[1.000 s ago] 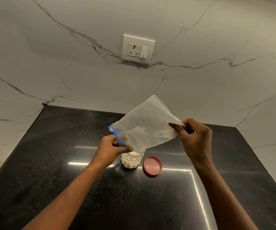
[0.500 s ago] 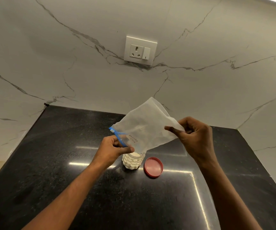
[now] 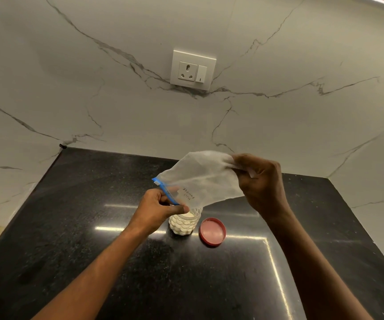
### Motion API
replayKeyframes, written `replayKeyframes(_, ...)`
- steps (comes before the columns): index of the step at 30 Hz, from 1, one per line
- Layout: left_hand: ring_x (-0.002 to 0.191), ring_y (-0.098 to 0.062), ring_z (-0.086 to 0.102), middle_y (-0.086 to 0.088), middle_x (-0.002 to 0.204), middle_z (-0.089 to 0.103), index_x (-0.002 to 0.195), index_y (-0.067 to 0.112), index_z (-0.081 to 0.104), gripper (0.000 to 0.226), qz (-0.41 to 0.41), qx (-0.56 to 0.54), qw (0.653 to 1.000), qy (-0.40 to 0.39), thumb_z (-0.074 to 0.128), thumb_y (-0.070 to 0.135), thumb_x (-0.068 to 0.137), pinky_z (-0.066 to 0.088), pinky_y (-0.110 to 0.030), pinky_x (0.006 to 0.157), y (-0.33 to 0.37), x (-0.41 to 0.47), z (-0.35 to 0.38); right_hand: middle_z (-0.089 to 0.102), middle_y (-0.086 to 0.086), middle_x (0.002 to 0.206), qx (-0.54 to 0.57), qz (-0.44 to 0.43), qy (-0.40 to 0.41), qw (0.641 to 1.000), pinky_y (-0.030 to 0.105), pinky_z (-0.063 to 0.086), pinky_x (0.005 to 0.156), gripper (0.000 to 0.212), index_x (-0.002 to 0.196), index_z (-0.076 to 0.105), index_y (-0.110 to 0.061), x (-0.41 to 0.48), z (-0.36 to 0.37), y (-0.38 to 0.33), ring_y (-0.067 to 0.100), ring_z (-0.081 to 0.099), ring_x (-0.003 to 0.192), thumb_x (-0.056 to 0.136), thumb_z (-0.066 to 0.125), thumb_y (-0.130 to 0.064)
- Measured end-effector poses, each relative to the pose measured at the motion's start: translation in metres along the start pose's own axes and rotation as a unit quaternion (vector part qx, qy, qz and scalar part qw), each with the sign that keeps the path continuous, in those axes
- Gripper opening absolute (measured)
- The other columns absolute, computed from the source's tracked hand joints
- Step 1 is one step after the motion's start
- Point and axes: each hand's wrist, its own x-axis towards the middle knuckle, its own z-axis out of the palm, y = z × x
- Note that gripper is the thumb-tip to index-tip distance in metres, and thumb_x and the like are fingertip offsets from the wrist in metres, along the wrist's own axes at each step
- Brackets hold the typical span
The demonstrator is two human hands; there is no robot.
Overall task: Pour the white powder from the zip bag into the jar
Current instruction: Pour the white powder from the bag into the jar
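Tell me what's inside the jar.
White powder fills the jar nearly to its neck, seen through the clear wall. The zip bag and left hand cover part of its mouth.

So the left hand [image 3: 160,206] is just left of the jar [image 3: 183,225], at its rim, pinching the zip bag [image 3: 200,177] by its mouth. The right hand [image 3: 262,184], higher and right of the jar, pinches the bag's raised end.

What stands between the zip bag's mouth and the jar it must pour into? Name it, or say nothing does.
Nothing visible does. The red lid lies off the jar, on the counter beside it. The zip bag hangs with its lower end right over the jar's open mouth; the left hand pinches the zip edge.
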Motion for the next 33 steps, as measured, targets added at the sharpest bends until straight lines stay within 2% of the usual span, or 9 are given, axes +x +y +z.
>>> replayKeyframes(4,0.093,-0.008,0.08,0.005,0.098,0.084,0.118,0.017,0.075,0.048,0.007,0.001,1.0,-0.017,0.093,0.011,0.074,0.06,-0.014,0.072,0.003,-0.001,0.0,0.072,-0.013,0.075,-0.007,0.028,0.022,0.999,0.017,0.051,0.055,0.013,0.086,0.078,-0.011,-0.002,-0.002,0.002,-0.003,0.065,0.062,0.086,0.085,-0.022)
replayKeyframes(6,0.094,-0.009,0.08,0.006,0.099,0.084,0.119,0.017,0.075,0.049,0.006,-0.002,1.0,-0.016,0.093,0.011,0.074,0.06,-0.012,0.072,0.004,-0.002,0.0,0.079,-0.002,0.087,0.019,0.044,0.004,0.999,0.028,0.063,0.066,0.01,0.097,0.08,-0.006,-0.003,-0.002,0.001,0.002,0.074,0.076,0.088,0.082,-0.01)
replayKeyframes(8,0.094,-0.012,0.08,0.003,0.099,0.084,0.119,0.02,0.074,0.049,0.013,-0.006,1.0,-0.016,0.093,0.012,0.074,0.06,-0.013,0.073,0.006,-0.003,0.0,0.077,0.004,0.076,0.037,0.052,0.028,0.998,0.038,0.064,0.059,0.01,0.086,0.078,-0.006,-0.005,-0.005,0.003,0.016,0.075,0.066,0.085,0.086,-0.012)
replayKeyframes(16,0.091,-0.017,0.08,-0.001,0.099,0.084,0.122,0.027,0.071,0.051,0.045,-0.021,0.999,-0.009,0.09,0.008,0.078,0.063,-0.024,0.079,0.009,-0.006,0.001,0.068,-0.009,0.068,0.025,0.069,0.051,0.996,0.023,0.057,0.05,0.021,0.077,0.071,-0.017,-0.009,-0.01,0.006,0.005,0.066,0.058,0.084,0.086,-0.03)
replayKeyframes(20,0.094,-0.016,0.081,0.0,0.101,0.084,0.119,0.022,0.071,0.047,0.052,-0.039,0.998,-0.001,0.088,0.005,0.079,0.062,-0.019,0.078,0.01,-0.009,0.004,0.075,-0.001,0.077,0.051,0.089,0.017,0.995,0.043,0.063,0.056,0.017,0.086,0.076,-0.012,-0.014,-0.013,0.012,0.016,0.073,0.066,0.087,0.082,-0.028)
replayKeyframes(22,0.096,-0.016,0.081,-0.002,0.1,0.084,0.119,0.02,0.071,0.046,0.052,-0.046,0.998,-0.002,0.087,0.003,0.08,0.062,-0.019,0.08,0.01,-0.009,0.006,0.07,0.0,0.067,0.022,0.079,0.043,0.996,0.043,0.056,0.048,0.03,0.079,0.074,-0.011,-0.017,-0.014,0.015,0.022,0.067,0.056,0.086,0.082,-0.039)
replayKeyframes(25,0.098,-0.017,0.081,-0.001,0.103,0.084,0.12,0.019,0.071,0.047,0.051,-0.056,0.997,-0.003,0.087,0.001,0.079,0.065,-0.028,0.087,0.011,-0.009,0.007,0.075,-0.002,0.074,0.046,0.065,-0.001,0.997,0.045,0.059,0.052,0.015,0.092,0.08,-0.014,-0.022,-0.014,0.017,0.02,0.071,0.061,0.089,0.081,-0.028)
replayKeyframes(29,0.102,-0.008,0.076,0.007,0.112,0.08,0.115,0.029,0.073,0.04,0.081,-0.024,0.996,0.023,0.089,0.021,0.08,0.064,-0.033,0.089,0.018,-0.009,0.006,0.071,0.002,0.068,0.094,0.096,0.092,0.987,0.038,0.058,0.051,0.026,0.079,0.074,-0.011,-0.027,-0.017,0.021,0.024,0.068,0.059,0.085,0.084,-0.034)
replayKeyframes(33,0.115,-0.013,0.072,0.002,0.129,0.071,0.119,0.031,0.07,0.037,0.075,-0.074,0.994,0.013,0.079,0.041,0.084,0.062,-0.032,0.092,0.041,-0.009,0.007,0.072,0.009,0.08,0.227,0.161,0.125,0.953,0.032,0.061,0.061,0.019,0.09,0.075,-0.011,-0.04,-0.02,0.022,0.018,0.072,0.07,0.094,0.077,-0.03)
